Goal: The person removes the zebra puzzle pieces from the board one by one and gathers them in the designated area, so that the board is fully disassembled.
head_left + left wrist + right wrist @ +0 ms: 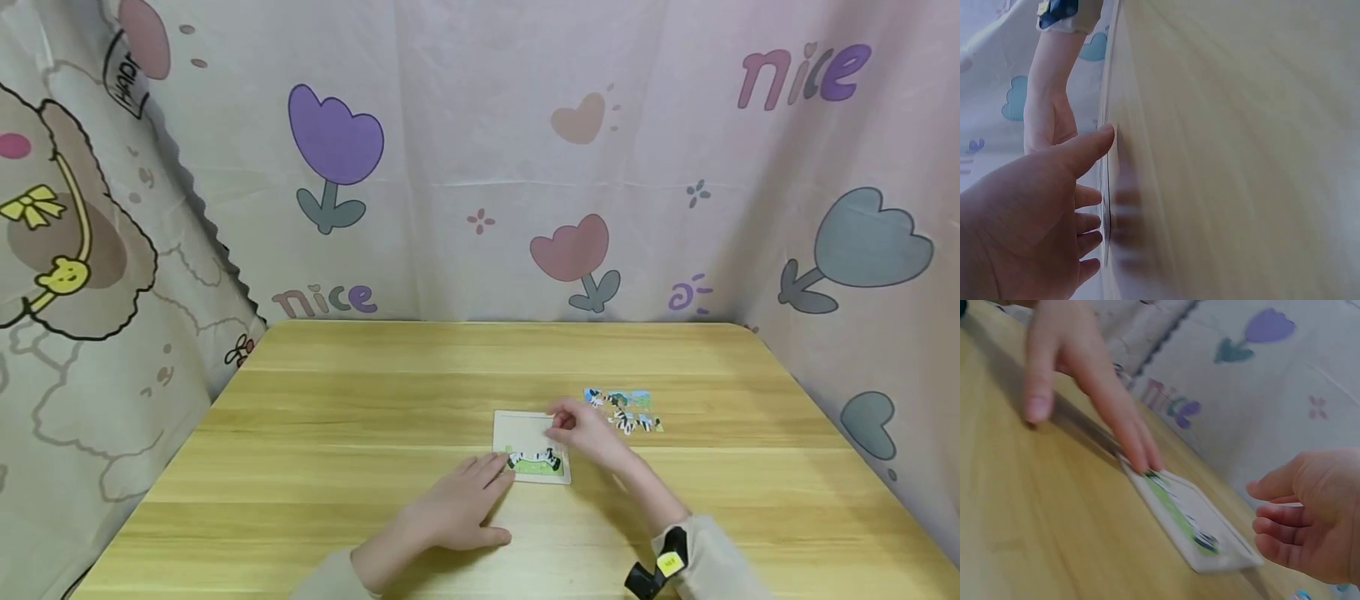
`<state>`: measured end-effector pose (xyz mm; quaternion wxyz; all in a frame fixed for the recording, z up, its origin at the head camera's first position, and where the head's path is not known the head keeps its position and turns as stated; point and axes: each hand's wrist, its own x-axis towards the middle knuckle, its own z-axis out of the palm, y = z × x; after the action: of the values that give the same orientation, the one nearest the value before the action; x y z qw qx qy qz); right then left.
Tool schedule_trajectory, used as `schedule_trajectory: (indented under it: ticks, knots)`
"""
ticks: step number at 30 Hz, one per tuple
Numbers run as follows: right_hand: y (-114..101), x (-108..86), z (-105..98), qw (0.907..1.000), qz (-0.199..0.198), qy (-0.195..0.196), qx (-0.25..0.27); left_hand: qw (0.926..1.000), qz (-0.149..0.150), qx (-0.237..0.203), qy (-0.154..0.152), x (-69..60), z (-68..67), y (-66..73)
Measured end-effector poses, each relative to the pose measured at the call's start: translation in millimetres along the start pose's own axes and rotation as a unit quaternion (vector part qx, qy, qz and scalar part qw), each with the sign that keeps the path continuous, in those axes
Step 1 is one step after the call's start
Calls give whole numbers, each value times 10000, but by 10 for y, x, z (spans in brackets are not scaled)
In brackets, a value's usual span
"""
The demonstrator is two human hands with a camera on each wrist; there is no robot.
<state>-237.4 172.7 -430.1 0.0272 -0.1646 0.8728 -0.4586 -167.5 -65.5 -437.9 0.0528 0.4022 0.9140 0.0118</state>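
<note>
A puzzle board [525,429] with a pale raised rim lies on the table, its near strip filled with jigsaw pieces [535,463] of zebra legs on green grass. My left hand [459,507] lies with straight fingers, the fingertips touching the board's left near corner. Over the board's far right corner hovers my right hand [588,433], fingers loosely bent. In the right wrist view no piece shows between the fingers of the right hand [1310,515]. Loose jigsaw pieces [622,410] lie just beyond the right hand, partly hidden by it in the head view.
The wooden table [337,400] extends around the board on all sides. A printed curtain [465,100] hangs behind its far edge and along both sides. A black strap with a yellow label [670,564] sits on the right wrist.
</note>
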Motion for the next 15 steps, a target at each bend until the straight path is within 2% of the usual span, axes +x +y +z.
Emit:
schedule_trajectory:
  ticks: [3,7,12,15]
  knots:
    - [-72,-12,122,9991,-277,-311,96,9997,-128,-220,-17,-63,-2,-62]
    - [-138,-33,275,9970,-562,-532,-21,9990,-195,-400,-57,-124,-14,-101]
    - [-172,-34,420,9939,-828,-687,-250,9991,-202,-345,-101,-154,-33,-96]
    - [-170,-35,462,9932,-836,-723,-365,9993,-203,-303,-122,-150,-37,-82]
